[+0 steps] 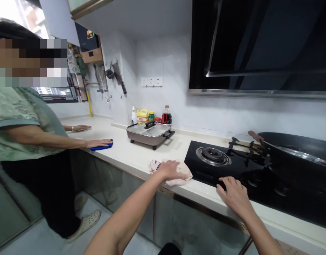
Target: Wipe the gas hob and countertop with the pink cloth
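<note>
My left hand point(171, 170) presses down on a pale pink cloth point(180, 181), holding it against the white counter just left of the gas cooktop point(202, 176). The cloth is crumpled, with a dark patterned patch at its left end. At the front edge of the black cooktop rests my right hand point(233, 193), fingers loosely bent and apart, with nothing in it. The near burner point(213, 156) has no pan support on it. Behind my right hand a large black wok point(298, 156) sits on the cooktop, and a pan support point(245, 147) lies left of it.
A square electric pan point(149, 134) with a glass lid stands on the counter point(120, 156). Bottles point(167, 116) line the wall behind it. On the left a co-worker point(24, 124) presses a blue cloth point(101, 145) on the counter. A range hood point(261, 46) hangs above.
</note>
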A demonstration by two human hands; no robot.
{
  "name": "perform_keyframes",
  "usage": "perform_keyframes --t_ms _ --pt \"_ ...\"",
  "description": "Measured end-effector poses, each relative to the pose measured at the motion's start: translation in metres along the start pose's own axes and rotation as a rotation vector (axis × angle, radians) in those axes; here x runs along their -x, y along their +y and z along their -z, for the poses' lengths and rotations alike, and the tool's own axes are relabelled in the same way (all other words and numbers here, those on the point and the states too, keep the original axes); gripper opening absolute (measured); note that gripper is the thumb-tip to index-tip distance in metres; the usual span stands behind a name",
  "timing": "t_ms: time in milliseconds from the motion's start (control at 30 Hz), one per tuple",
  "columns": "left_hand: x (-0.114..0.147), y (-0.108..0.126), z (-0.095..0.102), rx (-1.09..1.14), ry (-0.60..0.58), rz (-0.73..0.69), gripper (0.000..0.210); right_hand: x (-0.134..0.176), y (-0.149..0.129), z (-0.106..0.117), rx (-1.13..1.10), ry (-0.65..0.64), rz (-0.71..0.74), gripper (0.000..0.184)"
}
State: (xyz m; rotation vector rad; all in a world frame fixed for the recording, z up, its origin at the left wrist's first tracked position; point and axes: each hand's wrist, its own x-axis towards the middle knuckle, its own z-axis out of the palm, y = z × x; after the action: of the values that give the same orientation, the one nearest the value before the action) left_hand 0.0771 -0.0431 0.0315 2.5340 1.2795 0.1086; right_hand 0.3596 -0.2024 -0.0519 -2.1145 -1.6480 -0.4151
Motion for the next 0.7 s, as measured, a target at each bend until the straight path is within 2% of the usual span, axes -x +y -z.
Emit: perform_keyframes --t_ms 133,300,400,600,700 --pt "0.028 0.006 -0.014 -0.036 0.069 -0.043 0.107 0.003 0.002 -0.003 0.025 0.009 0.007 0.042" --pt "0.057 -0.005 -0.048 -0.010 0.355 -0.162 0.080 0.002 0.005 -0.006 0.008 0.014 0.010 0.044" --pt "0.067 -0.012 -0.064 -0.013 0.448 -0.276 0.070 0.002 0.005 -0.005 0.001 -0.002 -0.002 0.045" --pt "0.084 -0.034 -0.071 -0.127 0.544 -0.395 0.063 0.002 0.003 0.000 -0.024 -0.016 -0.017 0.046" --pt "0.097 -0.062 -0.067 -0.097 0.646 -0.327 0.046 0.003 0.004 0.000 -0.035 -0.013 -0.012 0.047"
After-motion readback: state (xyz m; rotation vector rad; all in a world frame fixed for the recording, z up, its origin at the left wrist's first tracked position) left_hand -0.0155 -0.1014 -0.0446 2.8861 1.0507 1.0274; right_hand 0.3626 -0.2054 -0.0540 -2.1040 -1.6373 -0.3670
